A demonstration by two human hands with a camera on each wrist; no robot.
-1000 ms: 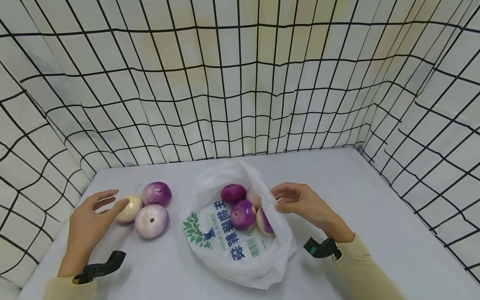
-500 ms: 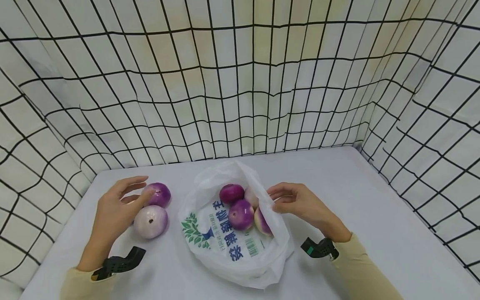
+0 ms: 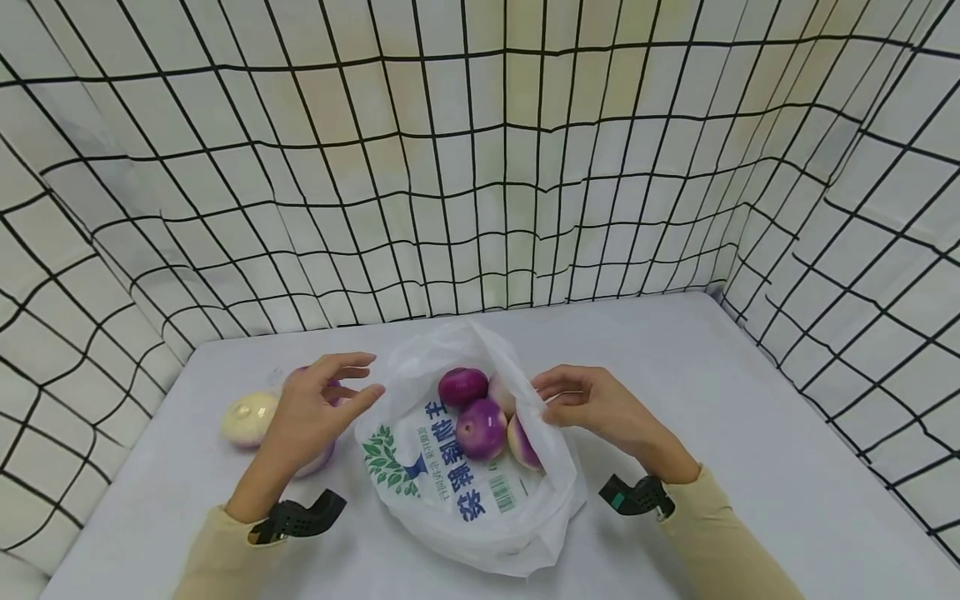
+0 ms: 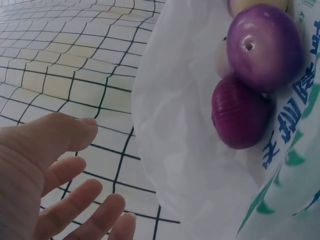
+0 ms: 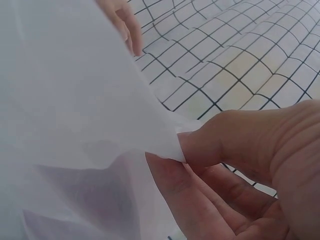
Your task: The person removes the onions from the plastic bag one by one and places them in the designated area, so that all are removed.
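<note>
Head view: the white plastic bag [image 3: 465, 492] lies mid-table with its mouth open toward 12 o'clock, and purple onions [image 3: 480, 427] sit inside. The right hand [image 3: 600, 408] pinches the bag's rim at 3 o'clock between thumb and forefinger, as the right wrist view shows. The left hand [image 3: 311, 412] hovers at the bag's 9 o'clock edge, fingers spread and holding nothing. Under it lies a purple onion, mostly hidden, and a pale onion [image 3: 249, 417] rests just beyond at 9 o'clock. The grey table [image 3: 750, 433] lies bare toward 3 o'clock, up to the grid-patterned wall [image 3: 480, 167].
</note>
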